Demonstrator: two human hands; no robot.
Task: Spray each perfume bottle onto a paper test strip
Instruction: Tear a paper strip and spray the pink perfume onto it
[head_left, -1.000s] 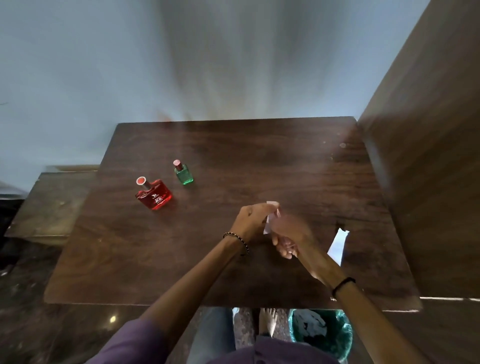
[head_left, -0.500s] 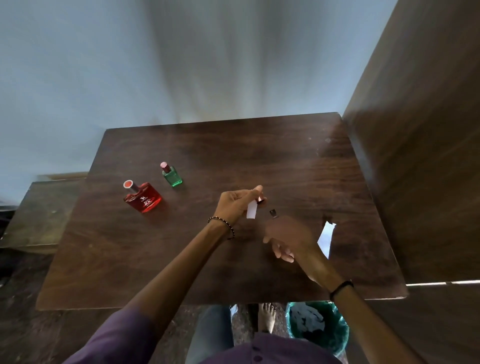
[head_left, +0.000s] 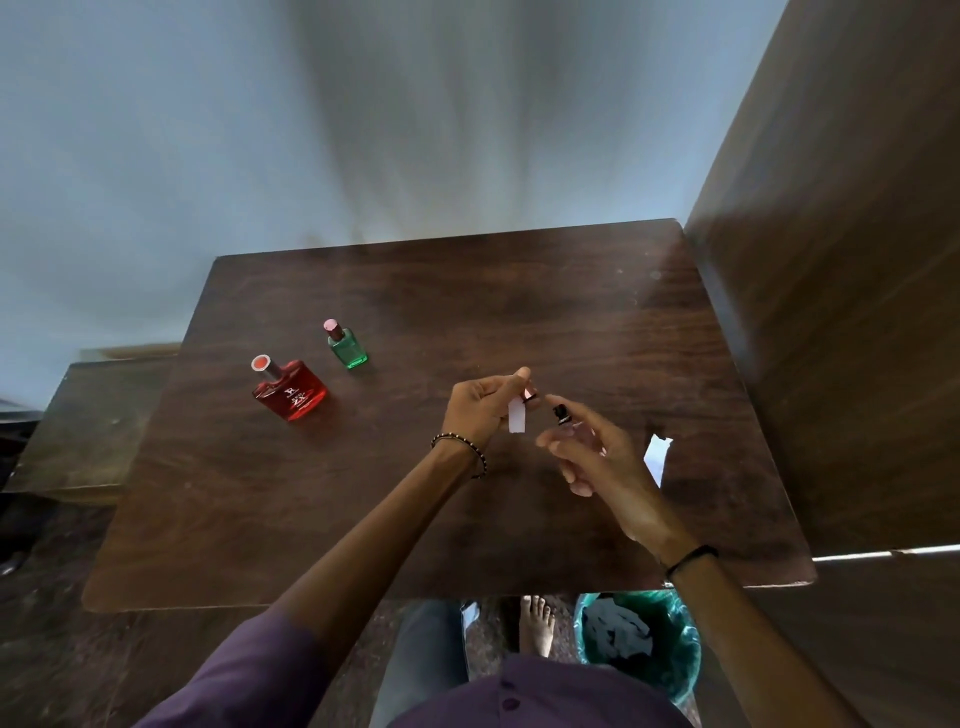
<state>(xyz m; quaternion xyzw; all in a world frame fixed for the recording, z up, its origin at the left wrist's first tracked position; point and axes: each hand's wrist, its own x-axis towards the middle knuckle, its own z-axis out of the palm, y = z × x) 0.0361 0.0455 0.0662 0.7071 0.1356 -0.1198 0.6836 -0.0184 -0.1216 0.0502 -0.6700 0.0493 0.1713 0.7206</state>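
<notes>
My left hand (head_left: 480, 408) pinches a small white paper test strip (head_left: 517, 417) and a pink cap (head_left: 529, 395) above the table's middle. Just right of it, my right hand (head_left: 597, 454) holds a small pale pink perfume bottle (head_left: 571, 426) with a black sprayer, uncapped, its nozzle a short way from the strip. A red flat perfume bottle (head_left: 291, 392) and a small green bottle (head_left: 347, 347) stand capped on the left part of the dark wooden table (head_left: 467, 540).
More white paper strips (head_left: 657, 457) lie on the table to the right, partly behind my right hand. A wooden panel (head_left: 841, 312) rises along the table's right edge. Below the near edge stand a green waste bin (head_left: 644, 639) and a bare foot (head_left: 537, 623).
My hands have drawn apart: the left took the cap and strip to the left, and the right now shows the uncapped bottle's black sprayer beside the strip.
</notes>
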